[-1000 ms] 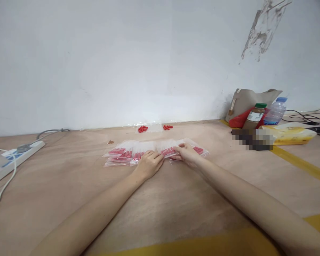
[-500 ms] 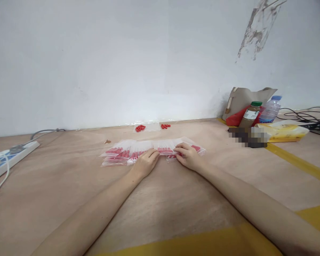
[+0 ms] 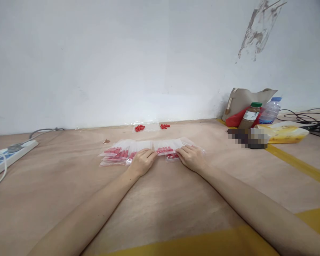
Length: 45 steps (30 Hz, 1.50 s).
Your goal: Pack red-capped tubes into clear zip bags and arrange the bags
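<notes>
Small clear zip bags with red pieces inside lie overlapping in a row across the brown surface. My left hand is closed, its thumb and fingers pinching the near left corner of a zip bag in the middle of the row. That bag's near right edge is between the bent fingers of my right hand, also closed. Partly under it lies another zip bag. Both hands cover parts of the bags around them, and the fingertips are mostly hidden.
Loose red pieces and a second small group lie on clear plastic near the wall. A power strip is at left. At right stand a grey bag, a green-capped bottle, a water bottle and a tissue pack.
My right hand has shifted slightly right and its fingers have drawn down onto the bag's near edge. My left hand has moved a little left and stays on the bag.
</notes>
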Each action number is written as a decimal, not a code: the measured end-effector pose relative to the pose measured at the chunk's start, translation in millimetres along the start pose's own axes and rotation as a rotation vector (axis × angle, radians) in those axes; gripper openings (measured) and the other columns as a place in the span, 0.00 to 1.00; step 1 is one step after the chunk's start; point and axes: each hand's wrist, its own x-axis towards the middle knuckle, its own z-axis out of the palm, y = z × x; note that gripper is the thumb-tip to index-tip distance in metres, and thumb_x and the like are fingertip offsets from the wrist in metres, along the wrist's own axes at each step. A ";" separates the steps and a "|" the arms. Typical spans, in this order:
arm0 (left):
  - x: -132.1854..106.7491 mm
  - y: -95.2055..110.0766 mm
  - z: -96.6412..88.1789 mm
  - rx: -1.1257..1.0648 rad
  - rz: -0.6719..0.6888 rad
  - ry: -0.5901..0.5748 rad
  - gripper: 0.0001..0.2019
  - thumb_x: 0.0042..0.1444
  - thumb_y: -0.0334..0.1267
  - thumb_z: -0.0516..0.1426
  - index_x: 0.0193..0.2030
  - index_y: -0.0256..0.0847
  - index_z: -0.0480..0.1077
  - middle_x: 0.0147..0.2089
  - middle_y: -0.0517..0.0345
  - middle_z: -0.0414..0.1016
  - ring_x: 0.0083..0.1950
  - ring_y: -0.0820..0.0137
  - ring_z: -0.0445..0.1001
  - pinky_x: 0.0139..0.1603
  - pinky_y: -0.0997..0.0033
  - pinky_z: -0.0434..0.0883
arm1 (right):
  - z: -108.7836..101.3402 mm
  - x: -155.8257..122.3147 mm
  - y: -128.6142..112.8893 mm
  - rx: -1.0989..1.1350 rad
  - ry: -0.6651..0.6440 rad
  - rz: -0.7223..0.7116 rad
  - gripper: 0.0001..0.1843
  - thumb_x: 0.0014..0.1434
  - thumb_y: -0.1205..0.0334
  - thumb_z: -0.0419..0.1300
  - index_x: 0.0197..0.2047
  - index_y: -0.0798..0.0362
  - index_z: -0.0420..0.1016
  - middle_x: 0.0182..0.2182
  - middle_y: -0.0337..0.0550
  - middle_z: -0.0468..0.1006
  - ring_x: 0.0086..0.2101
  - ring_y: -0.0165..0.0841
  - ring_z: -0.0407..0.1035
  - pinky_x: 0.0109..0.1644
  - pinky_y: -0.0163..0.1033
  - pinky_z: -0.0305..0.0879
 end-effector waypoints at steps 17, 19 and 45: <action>4.7 5.6 -2.5 0.008 0.020 -0.081 0.10 0.59 0.31 0.48 0.30 0.37 0.68 0.26 0.56 0.70 0.30 0.70 0.70 0.34 0.71 0.68 | 8.4 27.3 -36.3 -0.005 0.010 -0.200 0.10 0.60 0.65 0.49 0.33 0.53 0.71 0.30 0.40 0.73 0.32 0.30 0.60 0.31 0.38 0.45; 4.6 5.3 -2.9 0.000 0.034 -0.083 0.11 0.59 0.30 0.48 0.30 0.37 0.68 0.26 0.56 0.70 0.30 0.70 0.70 0.33 0.71 0.68 | 12.5 31.1 -39.3 -0.020 0.030 -0.256 0.11 0.60 0.68 0.49 0.30 0.54 0.70 0.27 0.40 0.72 0.31 0.29 0.59 0.30 0.38 0.45; 5.8 10.5 -6.2 -0.114 -0.024 -0.193 0.10 0.61 0.32 0.47 0.35 0.40 0.69 0.32 0.57 0.73 0.35 0.71 0.72 0.43 0.68 0.68 | -1.2 -7.5 20.6 -0.077 -0.103 -0.155 0.16 0.61 0.68 0.44 0.28 0.53 0.71 0.25 0.40 0.72 0.28 0.27 0.62 0.36 0.36 0.48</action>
